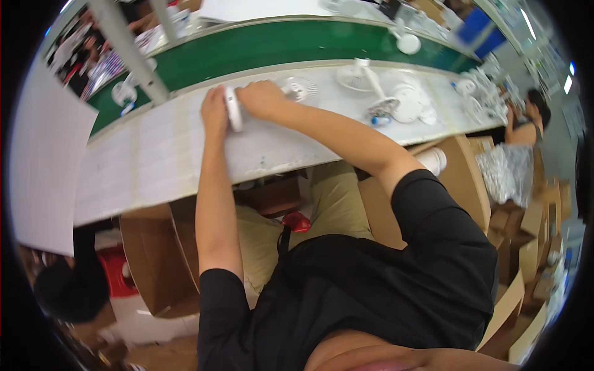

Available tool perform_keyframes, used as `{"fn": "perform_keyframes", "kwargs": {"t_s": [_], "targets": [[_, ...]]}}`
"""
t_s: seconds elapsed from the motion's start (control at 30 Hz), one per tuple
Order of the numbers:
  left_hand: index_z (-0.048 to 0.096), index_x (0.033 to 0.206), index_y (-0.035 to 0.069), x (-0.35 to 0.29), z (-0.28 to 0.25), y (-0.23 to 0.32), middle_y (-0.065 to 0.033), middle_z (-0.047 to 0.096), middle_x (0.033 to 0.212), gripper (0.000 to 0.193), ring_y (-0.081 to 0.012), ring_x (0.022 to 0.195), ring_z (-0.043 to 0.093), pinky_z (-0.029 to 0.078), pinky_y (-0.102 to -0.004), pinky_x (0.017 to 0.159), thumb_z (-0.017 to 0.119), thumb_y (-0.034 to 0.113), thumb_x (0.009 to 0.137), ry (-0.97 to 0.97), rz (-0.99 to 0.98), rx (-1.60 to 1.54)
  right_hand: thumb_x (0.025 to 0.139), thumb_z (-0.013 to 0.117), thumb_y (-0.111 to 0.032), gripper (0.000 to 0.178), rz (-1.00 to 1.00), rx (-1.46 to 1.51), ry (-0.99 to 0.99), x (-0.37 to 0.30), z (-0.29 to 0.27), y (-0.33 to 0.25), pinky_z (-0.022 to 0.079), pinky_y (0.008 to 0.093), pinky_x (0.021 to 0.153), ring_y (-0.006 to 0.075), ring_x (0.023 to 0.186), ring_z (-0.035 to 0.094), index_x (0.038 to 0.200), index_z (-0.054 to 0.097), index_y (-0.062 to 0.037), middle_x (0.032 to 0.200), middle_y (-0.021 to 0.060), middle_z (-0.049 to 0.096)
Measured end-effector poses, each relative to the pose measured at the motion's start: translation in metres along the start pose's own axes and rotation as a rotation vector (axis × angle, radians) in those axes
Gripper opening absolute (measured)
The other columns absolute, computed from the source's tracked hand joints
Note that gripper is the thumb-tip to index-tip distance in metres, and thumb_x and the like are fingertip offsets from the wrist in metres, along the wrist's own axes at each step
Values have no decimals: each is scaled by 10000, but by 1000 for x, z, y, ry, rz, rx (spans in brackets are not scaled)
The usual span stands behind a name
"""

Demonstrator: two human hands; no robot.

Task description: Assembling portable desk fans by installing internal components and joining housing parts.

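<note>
Over the white work surface (167,148), a white disc-shaped plastic part (233,110) stands edge-on between my hands. My left hand (215,112) grips it from the left side. From the other side, my right hand (263,100) has its fingers curled against the disc's upper edge; the fingertips are partly hidden. Just beyond the right wrist lies a white round fan grille (303,90). Farther right are a white small fan with a stem (371,80), a white round base (408,102) and a small blue cylinder (380,121).
A green conveyor belt (247,48) runs behind the work surface, with a white round part (408,43) on it. A grey post (133,52) and a white panel (46,154) stand left. Open cardboard boxes (148,260) are below. A co-worker (529,120) sits at far right beside piled white parts.
</note>
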State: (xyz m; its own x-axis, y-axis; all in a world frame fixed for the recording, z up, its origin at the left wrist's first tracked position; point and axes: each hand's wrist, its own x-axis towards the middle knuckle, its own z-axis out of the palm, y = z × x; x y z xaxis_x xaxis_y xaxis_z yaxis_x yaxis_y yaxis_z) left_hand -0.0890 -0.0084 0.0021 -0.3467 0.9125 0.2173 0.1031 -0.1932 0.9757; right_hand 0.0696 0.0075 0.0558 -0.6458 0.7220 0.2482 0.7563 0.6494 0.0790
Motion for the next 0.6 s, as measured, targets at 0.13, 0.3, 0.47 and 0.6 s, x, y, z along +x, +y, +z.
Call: {"fn": "perform_keyframes", "kwargs": {"t_s": [0.13, 0.3, 0.47, 0.6], "targets": [[611, 869, 19, -2, 15, 8, -42, 572, 786, 280, -171, 746, 480, 406, -266, 722, 497, 264, 942, 5, -133, -179, 875, 560, -163, 106, 34, 65, 18, -8, -2, 0, 535, 417, 625, 310, 697, 689, 902, 639, -96, 785, 130, 709], [568, 776, 45, 0, 13, 11, -29, 520, 748, 216, -150, 715, 427, 371, -251, 691, 482, 200, 899, 43, -138, -255, 894, 547, -178, 123, 36, 83, 69, -10, -6, -10, 531, 398, 608, 297, 673, 688, 877, 638, -98, 764, 120, 706], [518, 689, 73, 12, 8, 4, -13, 462, 705, 185, -138, 693, 386, 343, -248, 662, 477, 158, 848, 70, -115, -346, 900, 542, -184, 130, 50, 67, 89, -7, -6, -18, 527, 393, 599, 284, 666, 690, 866, 638, -103, 757, 118, 705], [498, 654, 87, 18, -2, -3, -5, 434, 685, 171, -135, 682, 373, 331, -248, 645, 481, 139, 816, 47, -142, -417, 898, 546, -185, 131, 53, 72, 63, -3, -9, -24, 525, 393, 596, 276, 670, 692, 855, 641, -106, 761, 122, 707]]}}
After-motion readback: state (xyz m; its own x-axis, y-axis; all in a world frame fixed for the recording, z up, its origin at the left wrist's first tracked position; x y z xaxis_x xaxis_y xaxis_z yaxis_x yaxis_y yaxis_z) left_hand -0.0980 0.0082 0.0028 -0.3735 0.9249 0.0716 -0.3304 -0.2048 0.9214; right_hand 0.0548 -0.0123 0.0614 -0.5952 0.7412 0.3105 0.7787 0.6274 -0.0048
